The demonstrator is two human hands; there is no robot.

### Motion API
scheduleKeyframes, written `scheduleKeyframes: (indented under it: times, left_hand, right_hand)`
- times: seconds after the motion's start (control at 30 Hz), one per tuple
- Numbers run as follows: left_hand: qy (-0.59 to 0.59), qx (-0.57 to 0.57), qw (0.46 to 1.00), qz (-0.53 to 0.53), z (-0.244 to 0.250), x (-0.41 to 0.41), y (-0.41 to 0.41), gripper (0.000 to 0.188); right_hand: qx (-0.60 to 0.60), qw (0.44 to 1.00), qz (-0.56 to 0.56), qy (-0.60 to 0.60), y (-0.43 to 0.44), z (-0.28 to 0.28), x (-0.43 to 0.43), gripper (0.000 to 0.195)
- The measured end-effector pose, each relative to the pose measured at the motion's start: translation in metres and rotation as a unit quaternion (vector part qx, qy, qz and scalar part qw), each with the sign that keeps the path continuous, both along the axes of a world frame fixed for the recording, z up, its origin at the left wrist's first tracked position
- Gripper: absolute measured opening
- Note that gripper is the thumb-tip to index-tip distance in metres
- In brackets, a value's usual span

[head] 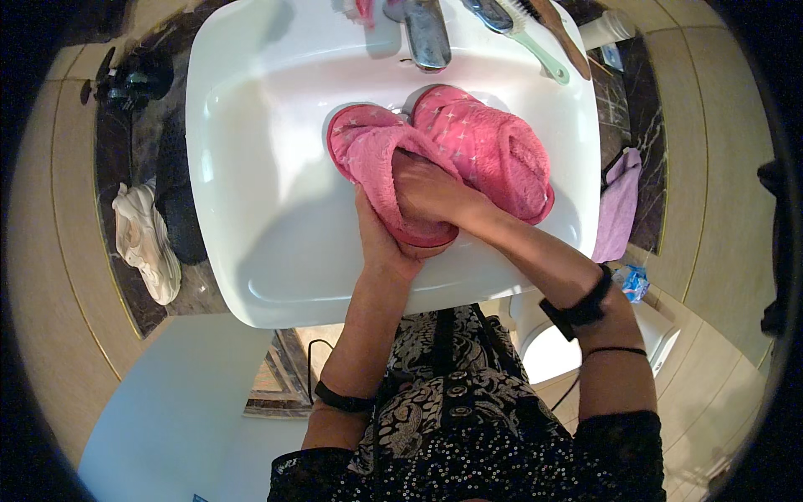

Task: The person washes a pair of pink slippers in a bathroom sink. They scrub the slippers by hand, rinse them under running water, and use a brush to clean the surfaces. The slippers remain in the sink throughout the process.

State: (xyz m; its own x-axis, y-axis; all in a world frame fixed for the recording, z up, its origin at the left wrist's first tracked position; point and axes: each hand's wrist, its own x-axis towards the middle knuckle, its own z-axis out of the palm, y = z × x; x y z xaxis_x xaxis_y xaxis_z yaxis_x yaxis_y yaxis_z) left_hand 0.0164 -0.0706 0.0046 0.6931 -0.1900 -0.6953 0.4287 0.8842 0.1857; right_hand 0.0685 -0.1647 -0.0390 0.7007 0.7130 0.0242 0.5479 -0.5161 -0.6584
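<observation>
Two pink plush slippers with a pattern of pale stars lie in a white washbasin (251,188). The left slipper (370,135) is held from below and along its near side by my left hand (392,248). My right hand (430,188) reaches into the opening of the same slipper, and its fingers are hidden inside. Beside it, touching or nearly touching, the right slipper (480,150) rests on the basin's floor, its toe pointing away from me. A metal faucet (428,37) stands above the slippers; no water stream shows.
A green-handled brush (542,53) and a brown-handled brush (564,37) lie on the basin's back right rim. On the dark marble counter are a beige shoe (145,241) at left and a purple cloth (620,207) at right. A toilet (552,351) stands lower right.
</observation>
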Motion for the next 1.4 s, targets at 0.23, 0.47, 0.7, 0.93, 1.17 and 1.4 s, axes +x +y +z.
scheduleKeyframes:
  times: [0.23,0.47,0.7,0.93,1.17,1.4]
  left_hand:
    - [-0.037,-0.012,0.999,0.0,-0.02,0.001,0.003,0.056]
    - [-0.007,-0.035,0.999,-0.002,-0.024,-0.006,0.003,0.055]
    - [-0.008,-0.025,0.999,-0.021,-0.003,0.003,0.003,0.047]
    - [-0.087,0.009,0.996,0.028,-0.029,-0.005,0.004,0.045]
    - [-0.089,0.047,0.995,0.005,-0.02,-0.005,0.0,0.043]
    - [-0.103,0.06,0.993,-0.001,-0.039,-0.008,0.011,0.046]
  right_hand:
    - [0.004,0.995,-0.006,0.099,0.008,0.012,-0.002,0.039]
    - [0.1,0.991,-0.058,-0.068,-0.009,0.026,-0.028,0.037]
    - [0.068,0.997,-0.008,0.037,0.006,0.011,-0.002,0.038]
    - [0.052,0.994,-0.042,0.086,-0.011,0.059,-0.047,0.058]
    - [0.036,0.969,-0.033,0.243,0.007,0.052,-0.011,0.069]
    - [0.067,0.99,-0.038,0.114,0.001,0.041,-0.039,0.069]
